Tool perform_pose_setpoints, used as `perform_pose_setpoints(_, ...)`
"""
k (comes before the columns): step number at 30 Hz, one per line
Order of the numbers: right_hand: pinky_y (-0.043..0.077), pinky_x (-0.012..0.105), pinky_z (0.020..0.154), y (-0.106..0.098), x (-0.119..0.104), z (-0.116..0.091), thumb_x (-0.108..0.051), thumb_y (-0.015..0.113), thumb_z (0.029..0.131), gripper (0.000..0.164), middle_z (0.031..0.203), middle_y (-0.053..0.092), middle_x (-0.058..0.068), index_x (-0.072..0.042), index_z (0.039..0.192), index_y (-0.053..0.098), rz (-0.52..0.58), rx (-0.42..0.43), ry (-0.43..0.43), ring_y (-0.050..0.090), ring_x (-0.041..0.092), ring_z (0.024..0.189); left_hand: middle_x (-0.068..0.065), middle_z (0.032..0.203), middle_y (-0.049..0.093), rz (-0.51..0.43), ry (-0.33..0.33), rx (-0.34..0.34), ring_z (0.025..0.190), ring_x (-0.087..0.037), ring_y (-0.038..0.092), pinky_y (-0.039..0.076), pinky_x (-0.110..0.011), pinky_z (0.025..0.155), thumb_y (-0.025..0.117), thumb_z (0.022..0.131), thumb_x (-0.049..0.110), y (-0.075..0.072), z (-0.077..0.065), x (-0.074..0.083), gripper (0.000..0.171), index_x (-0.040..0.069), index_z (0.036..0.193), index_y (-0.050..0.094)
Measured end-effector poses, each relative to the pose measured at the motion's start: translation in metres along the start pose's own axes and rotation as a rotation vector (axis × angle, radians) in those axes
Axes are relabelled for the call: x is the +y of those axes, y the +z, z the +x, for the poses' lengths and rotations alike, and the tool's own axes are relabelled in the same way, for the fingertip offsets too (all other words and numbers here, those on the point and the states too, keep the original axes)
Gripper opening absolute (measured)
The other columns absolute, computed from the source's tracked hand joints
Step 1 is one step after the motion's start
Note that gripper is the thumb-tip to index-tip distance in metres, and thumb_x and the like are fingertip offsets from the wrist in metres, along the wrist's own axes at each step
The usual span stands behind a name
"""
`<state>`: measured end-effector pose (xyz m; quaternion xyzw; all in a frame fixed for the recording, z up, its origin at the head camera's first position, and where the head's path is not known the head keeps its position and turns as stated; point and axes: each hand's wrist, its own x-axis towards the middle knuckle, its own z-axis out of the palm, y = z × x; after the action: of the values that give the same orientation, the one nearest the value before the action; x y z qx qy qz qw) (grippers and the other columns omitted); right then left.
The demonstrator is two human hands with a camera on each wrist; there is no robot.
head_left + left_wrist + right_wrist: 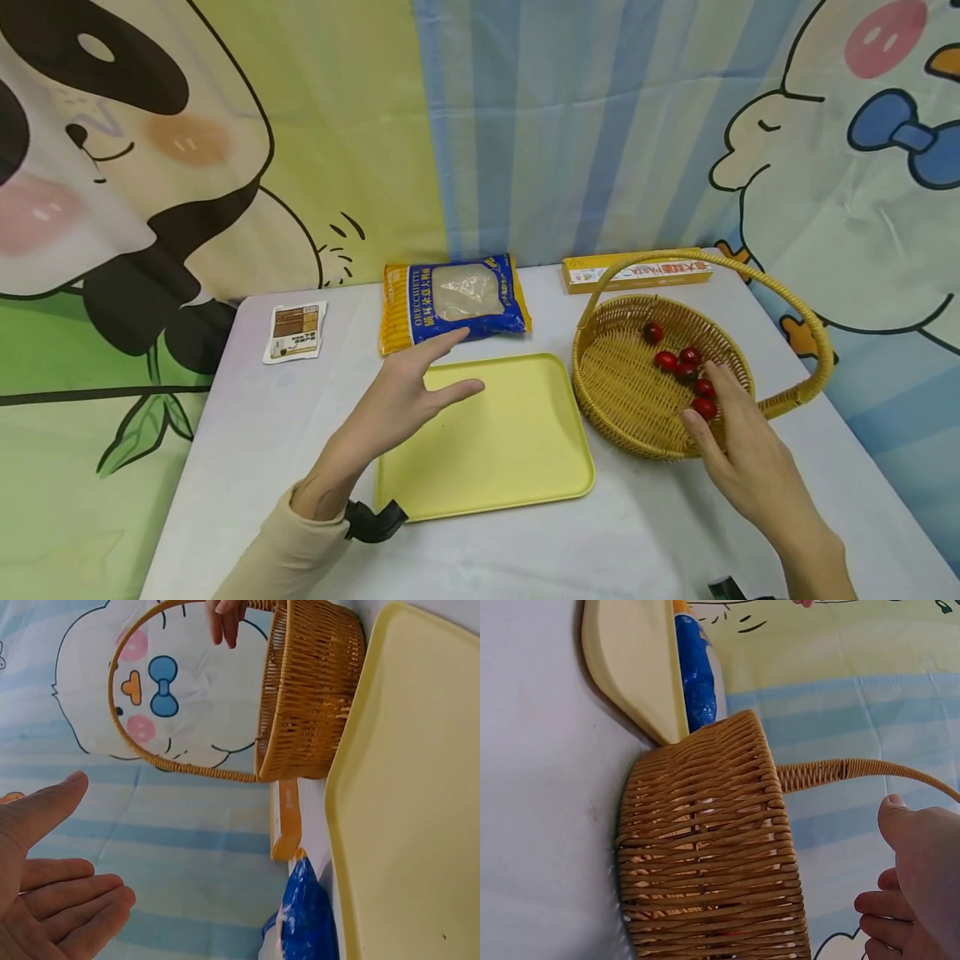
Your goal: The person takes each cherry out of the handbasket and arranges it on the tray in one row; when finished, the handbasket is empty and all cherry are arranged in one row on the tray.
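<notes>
My left hand [405, 396] hovers over the left part of a yellow tray [487, 467], thumb and fingers apart with nothing between them. In the left wrist view those fingers [75, 900] look straight. On the right, my right hand [750, 450] is over the near right side of a round wicker basket [615, 375]. The right wrist view has its thumb and fingers spread, above the rim. Several small, shiny, dark red fruits that look like cherries [665, 360] lie in the basket's right half. Whether a fingertip touches one is hard to tell.
Behind the tray lies a blue and yellow pasta bag [468, 292]. A long orange box [637, 272] sits behind the basket, whose tall handle [817, 333] arches up at the right. A small white and brown packet [296, 332] is at the back left.
</notes>
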<state>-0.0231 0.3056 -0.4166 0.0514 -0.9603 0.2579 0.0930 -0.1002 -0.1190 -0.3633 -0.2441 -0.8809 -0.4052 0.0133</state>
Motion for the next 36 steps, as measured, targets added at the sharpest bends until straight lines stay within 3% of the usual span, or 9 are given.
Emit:
perform_pose_setpoints(12,0.026,0.077,0.114,0.002,0.005,-0.009,-0.031,0.057,0.109,0.075,0.174,0.02,0.018,-0.021,0.17,0.014,-0.011,0.034,0.02,0.027,0.051,0.154,0.003,0.148,0.063,-0.144,-0.01,-0.096,0.131,-0.024,0.064,0.054,-0.044,0.108,0.077,0.095,0.045,0.031,0.038,0.004,0.061,0.02,0.148,0.061)
perform_pose_setpoints(19,0.022,0.074,0.119,0.004,0.006,-0.013,-0.031,0.054,0.111,0.071,0.173,0.021,0.02,-0.019,0.17,0.016,0.007,0.047,0.047,0.028,0.053,0.153,-0.004,0.148,0.063,-0.256,-0.002,-0.154,0.133,-0.023,0.063,0.053,-0.039,0.11,0.077,0.096,0.041,0.054,0.061,0.012,0.06,0.018,0.149,0.06)
perform_pose_setpoints(29,0.024,0.075,0.117,0.007,0.011,-0.019,-0.031,0.053,0.111,0.069,0.17,0.026,0.024,-0.019,0.17,0.017,0.04,0.046,0.06,0.029,0.054,0.151,-0.001,0.151,0.061,-0.351,-0.041,-0.28,0.137,-0.02,0.061,0.051,-0.033,0.111,0.076,0.097,0.041,0.093,0.095,0.017,0.061,0.016,0.149,0.06)
perform_pose_setpoints(36,0.025,0.073,0.117,0.009,0.013,-0.027,-0.029,0.055,0.111,0.068,0.169,0.03,0.023,-0.019,0.169,0.021,0.048,0.069,0.083,0.031,0.053,0.151,-0.004,0.149,0.063,-0.432,-0.057,-0.336,0.135,-0.021,0.062,0.054,-0.025,0.105,0.076,0.096,0.042,0.118,0.119,0.021,0.061,0.017,0.15,0.059)
